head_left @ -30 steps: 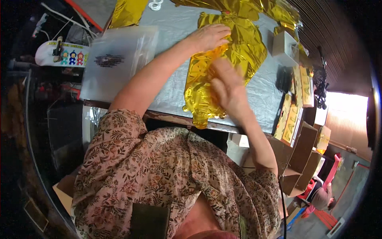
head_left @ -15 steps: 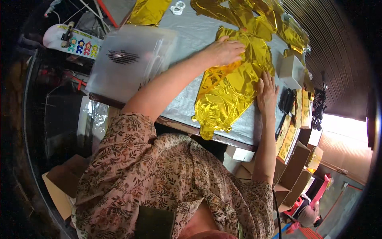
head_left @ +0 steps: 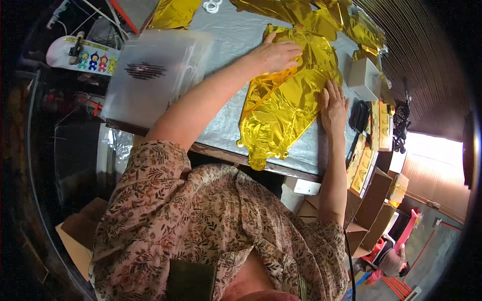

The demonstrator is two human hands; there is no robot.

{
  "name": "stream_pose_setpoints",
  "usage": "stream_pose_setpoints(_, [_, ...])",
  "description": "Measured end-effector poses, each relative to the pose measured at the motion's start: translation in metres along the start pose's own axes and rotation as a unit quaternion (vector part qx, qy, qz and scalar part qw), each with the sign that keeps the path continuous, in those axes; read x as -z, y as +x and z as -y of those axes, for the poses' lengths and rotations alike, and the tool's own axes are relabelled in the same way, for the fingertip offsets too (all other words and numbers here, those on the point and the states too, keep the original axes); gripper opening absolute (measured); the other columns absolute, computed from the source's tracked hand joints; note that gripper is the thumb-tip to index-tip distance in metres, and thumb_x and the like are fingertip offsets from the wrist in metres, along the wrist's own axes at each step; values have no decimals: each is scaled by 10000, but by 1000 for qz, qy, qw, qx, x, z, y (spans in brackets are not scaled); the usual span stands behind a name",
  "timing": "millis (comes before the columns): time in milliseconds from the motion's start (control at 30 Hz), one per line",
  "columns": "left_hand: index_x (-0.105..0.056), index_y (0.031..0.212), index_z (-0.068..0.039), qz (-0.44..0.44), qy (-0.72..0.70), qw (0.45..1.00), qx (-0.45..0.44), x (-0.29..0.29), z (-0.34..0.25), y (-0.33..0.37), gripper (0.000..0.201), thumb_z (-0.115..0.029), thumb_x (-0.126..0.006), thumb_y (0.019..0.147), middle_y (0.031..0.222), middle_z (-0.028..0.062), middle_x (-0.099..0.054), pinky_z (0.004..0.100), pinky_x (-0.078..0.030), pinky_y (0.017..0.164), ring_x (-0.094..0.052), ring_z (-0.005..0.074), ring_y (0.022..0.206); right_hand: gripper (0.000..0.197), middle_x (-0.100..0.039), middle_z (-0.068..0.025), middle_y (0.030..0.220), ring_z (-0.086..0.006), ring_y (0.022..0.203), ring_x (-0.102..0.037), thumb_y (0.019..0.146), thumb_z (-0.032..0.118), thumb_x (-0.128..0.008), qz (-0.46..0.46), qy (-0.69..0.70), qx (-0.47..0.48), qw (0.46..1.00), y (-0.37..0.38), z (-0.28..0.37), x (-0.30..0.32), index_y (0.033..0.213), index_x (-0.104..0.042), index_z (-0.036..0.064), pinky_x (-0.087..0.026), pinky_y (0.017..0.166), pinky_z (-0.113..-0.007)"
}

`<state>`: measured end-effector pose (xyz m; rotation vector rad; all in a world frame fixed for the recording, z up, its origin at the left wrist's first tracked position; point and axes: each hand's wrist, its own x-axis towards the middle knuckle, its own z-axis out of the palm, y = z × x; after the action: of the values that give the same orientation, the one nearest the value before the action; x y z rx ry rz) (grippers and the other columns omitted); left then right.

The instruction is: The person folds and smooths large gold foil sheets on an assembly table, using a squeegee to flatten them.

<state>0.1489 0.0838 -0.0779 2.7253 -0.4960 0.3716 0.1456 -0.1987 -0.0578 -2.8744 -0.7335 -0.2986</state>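
A flat, crinkled gold foil balloon (head_left: 281,110) lies across the grey-covered table, its narrow tabbed end reaching the near edge. My left hand (head_left: 276,54) rests palm down on its upper left part, fingers stretched out. Beneath that hand, a fold of the foil looks more orange. Along the balloon's right edge lies my right hand (head_left: 334,108), flat, with its fingertips touching the foil. Neither hand grips anything that shows.
A stack of clear plastic bags (head_left: 155,75) covers the table's left side. More gold foil (head_left: 173,14) and white rings (head_left: 212,6) lie at the far side. A white box (head_left: 364,79) and a black pouch (head_left: 359,116) stand to the right. Another person (head_left: 391,261) is at lower right.
The whole view has shifted a little, so the table sits slightly higher and further left. Both hands stay at about the same places on the balloon.
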Motion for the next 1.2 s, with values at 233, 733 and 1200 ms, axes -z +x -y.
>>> stream_pose_setpoints(233, [-557,1432,-140,-14,10,1000,-9,-3,2,-3,472,-409,-493,1050,1528,6,-507,586,-193,1203,-424,161,1441,486,-479,-103,1554,-329,1464,-397,1053,357,-512,-30,-12,69,997,2,38,9,1485,-504,135,-231,1207,-581])
stream_pose_setpoints(733, [-571,1425,-153,18,-13,1000,-14,0,7,3,467,-416,-473,1053,1546,-10,-490,626,-207,1183,-407,154,1453,417,-559,-87,1475,-332,1401,-472,1016,316,-590,-10,88,181,980,-14,109,3,1376,-604,106,-288,1172,-572])
stream_pose_setpoints(1200, [-700,1241,-63,-196,-215,953,88,44,70,5,300,-209,-574,1012,1195,102,-740,333,-518,976,-699,247,1105,422,-565,-91,1470,-336,1388,-483,1011,327,-598,-34,109,179,977,-15,107,-5,1366,-619,99,-330,1157,-558])
